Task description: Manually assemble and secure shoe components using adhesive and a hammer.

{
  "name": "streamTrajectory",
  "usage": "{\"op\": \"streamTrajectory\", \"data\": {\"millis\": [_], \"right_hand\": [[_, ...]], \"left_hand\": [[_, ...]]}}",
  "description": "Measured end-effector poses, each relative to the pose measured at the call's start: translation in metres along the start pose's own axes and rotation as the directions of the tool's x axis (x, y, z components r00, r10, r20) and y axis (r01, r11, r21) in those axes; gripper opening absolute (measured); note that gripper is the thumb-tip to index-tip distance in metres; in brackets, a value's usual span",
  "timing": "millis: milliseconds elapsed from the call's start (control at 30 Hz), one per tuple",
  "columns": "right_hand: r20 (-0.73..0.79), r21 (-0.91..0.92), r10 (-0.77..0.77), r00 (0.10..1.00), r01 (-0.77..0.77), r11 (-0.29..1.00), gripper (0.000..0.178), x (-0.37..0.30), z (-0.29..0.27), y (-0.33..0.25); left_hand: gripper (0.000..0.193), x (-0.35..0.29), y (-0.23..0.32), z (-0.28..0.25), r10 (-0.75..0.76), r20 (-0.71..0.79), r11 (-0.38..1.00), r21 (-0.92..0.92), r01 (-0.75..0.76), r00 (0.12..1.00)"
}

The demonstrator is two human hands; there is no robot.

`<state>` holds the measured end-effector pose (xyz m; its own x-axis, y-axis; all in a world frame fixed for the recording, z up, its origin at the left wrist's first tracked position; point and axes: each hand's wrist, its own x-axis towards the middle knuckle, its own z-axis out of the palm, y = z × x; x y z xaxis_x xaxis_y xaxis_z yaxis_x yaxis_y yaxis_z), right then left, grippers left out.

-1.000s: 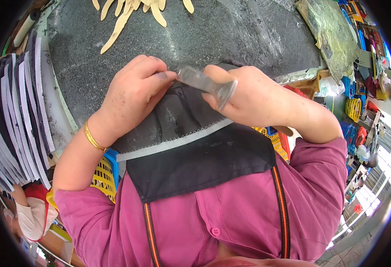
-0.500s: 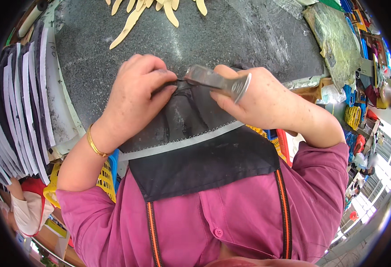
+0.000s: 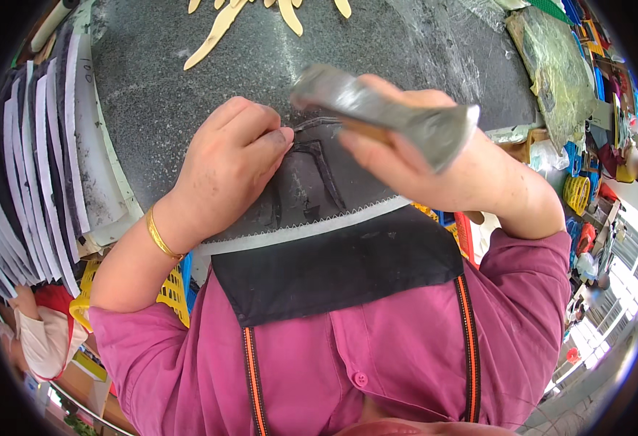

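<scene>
My right hand (image 3: 388,161) is wrapped round the handle of a metal hammer (image 3: 384,107). The hammer head, smeared by motion, is lifted over the work and flares at one end. My left hand (image 3: 232,160) is closed, thumb and finger pinching the far edge of a black sheet (image 3: 301,192). What lies between those fingertips is mostly hidden. Dark raised strips run across the sheet, and a pale band with zigzag stitching borders its near side. The sheet rests on a dark speckled work surface (image 3: 188,87), close against my black apron (image 3: 341,265).
Beige finger-shaped strips (image 3: 213,43) lie at the far side. On the left stands a row of black and white sheets (image 3: 43,167). A crumpled plastic sheet (image 3: 551,73) hangs at the right edge. Yellow baskets (image 3: 174,294) sit below. Another person's sleeve (image 3: 50,338) shows at lower left.
The hammer has risen from near my left fingertips and looks larger, its head turned. My left hand has shifted slightly and still pinches at the sheet's edge.
</scene>
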<state>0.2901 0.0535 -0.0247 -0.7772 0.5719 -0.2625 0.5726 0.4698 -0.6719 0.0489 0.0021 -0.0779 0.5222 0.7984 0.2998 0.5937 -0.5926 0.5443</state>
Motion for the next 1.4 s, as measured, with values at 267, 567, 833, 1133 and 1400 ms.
{"op": "streamTrajectory", "data": {"millis": [267, 567, 833, 1133, 1400], "right_hand": [[-0.018, -0.025, -0.075, 0.997, 0.075, 0.997, 0.027, 0.009, 0.003, 0.004], [0.082, -0.071, -0.038, 0.996, 0.044, 0.996, 0.022, 0.014, 0.002, -0.006], [0.101, -0.077, -0.13, 0.986, 0.138, 0.988, 0.024, 0.022, 0.008, -0.009], [0.136, 0.029, -0.037, 0.99, 0.034, 0.999, 0.022, 0.028, 0.005, -0.013], [0.174, -0.078, -0.157, 0.972, 0.172, 0.982, 0.026, 0.028, 0.012, -0.014]], "left_hand": [[0.019, -0.008, -0.003, -0.007, -0.076, 0.01, 0.997, 0.001, 0.076, 0.997], [0.019, -0.02, -0.012, -0.012, -0.087, -0.02, 0.996, 0.018, 0.087, 0.996], [0.022, -0.027, -0.008, -0.011, -0.107, -0.124, 0.987, 0.104, 0.12, 0.986], [0.024, -0.037, -0.01, -0.006, -0.041, -0.098, 0.997, 0.061, 0.047, 0.994], [0.024, -0.039, -0.01, -0.014, -0.19, -0.109, 0.975, 0.097, 0.2, 0.976]]}}
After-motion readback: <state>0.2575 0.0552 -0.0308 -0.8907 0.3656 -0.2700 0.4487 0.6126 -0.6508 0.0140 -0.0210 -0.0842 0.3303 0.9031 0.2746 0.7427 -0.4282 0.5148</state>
